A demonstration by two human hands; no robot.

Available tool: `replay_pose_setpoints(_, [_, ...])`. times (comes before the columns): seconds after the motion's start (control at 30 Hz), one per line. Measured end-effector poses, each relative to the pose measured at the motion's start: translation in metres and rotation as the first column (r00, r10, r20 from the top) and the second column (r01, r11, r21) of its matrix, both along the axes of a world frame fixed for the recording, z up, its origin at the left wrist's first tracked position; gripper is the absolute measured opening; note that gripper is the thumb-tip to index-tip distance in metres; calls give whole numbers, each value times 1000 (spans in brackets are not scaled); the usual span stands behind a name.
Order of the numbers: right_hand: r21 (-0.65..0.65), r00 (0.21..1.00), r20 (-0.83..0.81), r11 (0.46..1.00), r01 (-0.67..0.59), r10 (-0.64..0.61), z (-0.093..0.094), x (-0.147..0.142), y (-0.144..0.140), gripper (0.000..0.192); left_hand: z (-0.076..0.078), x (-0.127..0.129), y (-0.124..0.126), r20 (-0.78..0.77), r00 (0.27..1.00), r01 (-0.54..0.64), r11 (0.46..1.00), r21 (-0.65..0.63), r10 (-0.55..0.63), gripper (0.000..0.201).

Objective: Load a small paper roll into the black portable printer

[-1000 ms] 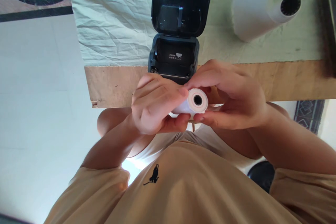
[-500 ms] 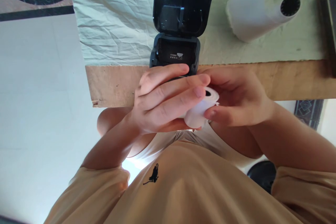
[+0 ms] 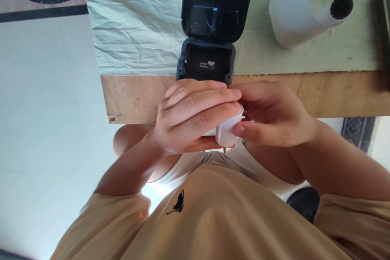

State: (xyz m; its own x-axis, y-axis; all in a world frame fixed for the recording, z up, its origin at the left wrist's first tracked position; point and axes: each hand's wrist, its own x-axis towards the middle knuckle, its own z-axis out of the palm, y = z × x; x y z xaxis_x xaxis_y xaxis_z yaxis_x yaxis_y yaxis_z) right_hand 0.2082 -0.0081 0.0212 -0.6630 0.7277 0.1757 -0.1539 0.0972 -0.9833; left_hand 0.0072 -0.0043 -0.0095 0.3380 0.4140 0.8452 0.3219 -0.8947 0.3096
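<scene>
Just off the table edge (image 3: 335,93), both hands (image 3: 195,115) clasp a paper roll (image 3: 227,130).

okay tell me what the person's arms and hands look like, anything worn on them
Both the left hand and the right hand are bare: no gloves, and no rings, watch or bracelets show. The forearms are bare too. Short tan sleeves cover only the upper arms, part of a tan shirt with a small black emblem on its chest.
</scene>
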Motion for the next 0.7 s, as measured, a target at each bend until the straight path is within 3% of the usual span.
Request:
replay_pose_setpoints(0.1, [-14,1000,0,1000,-12,12,0,-1,0,13,-1,-1,0,-8,1000,14,1000,-17,-14,38])
replay_pose_setpoints(0.27, [-28,999,-27,999,15,-16,0,-2,-1,18,-1,0,0,-99,991,-86,995,42,90,31])
replay_pose_setpoints(0.47, [55,992,102,996,65,-70,2,-2,0,29,4,5,0,1,999,-51,996,74,51,17])
replay_pose_setpoints(0.6, [137,988,108,986,91,-107,3,-4,0,29,4,4,-3,-51,997,-60,998,11,60,20])
replay_pose_setpoints(0.7, [146,988,121,986,77,-95,2,-3,0,23,3,2,-4,-59,996,-67,997,41,70,22])
